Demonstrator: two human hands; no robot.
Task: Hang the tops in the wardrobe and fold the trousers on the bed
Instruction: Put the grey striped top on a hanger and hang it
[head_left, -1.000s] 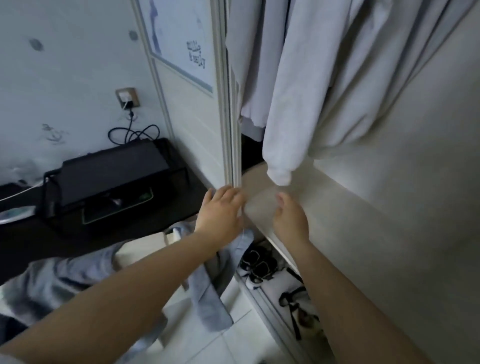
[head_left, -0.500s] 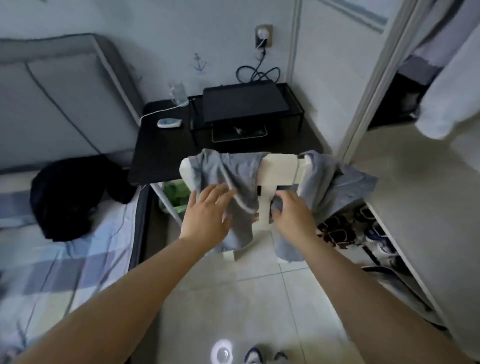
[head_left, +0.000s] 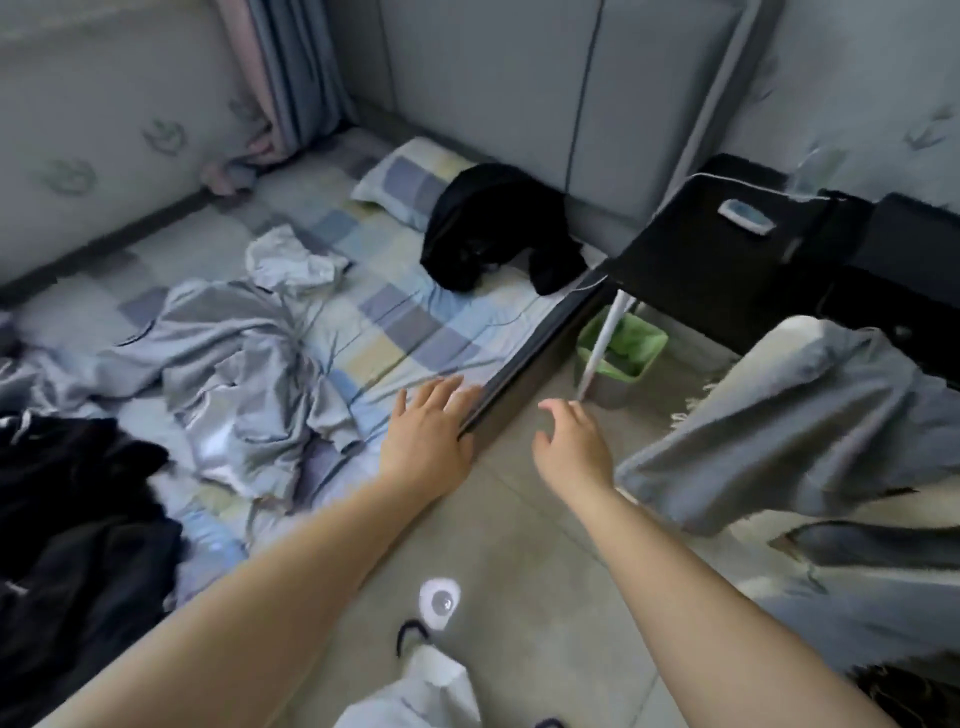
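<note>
The bed (head_left: 415, 322) with a checked sheet fills the left half of the view. On it lie a crumpled silvery-grey garment (head_left: 234, 364), a small white piece (head_left: 291, 260), a black garment (head_left: 493, 228) by the pillow (head_left: 400, 182), and a black pile (head_left: 78, 519) at the near left. A grey garment (head_left: 789, 415) hangs over a white chair at the right. My left hand (head_left: 431, 431) hovers with straight fingers over the bed's edge, holding nothing. My right hand (head_left: 571, 447) is open above the floor, beside the grey garment.
A black side table (head_left: 727, 249) stands right of the bed with a small device (head_left: 745, 215) on it. A green-lined bin (head_left: 623, 358) sits under it. The grey padded headboard (head_left: 519, 78) and a curtain (head_left: 280, 67) are behind. Tiled floor (head_left: 519, 545) lies below my arms.
The view has swung left from the wardrobe, past the chair, to the bed. Both hands left the grey garment on the chair and now reach toward the bed's edge, empty.
</note>
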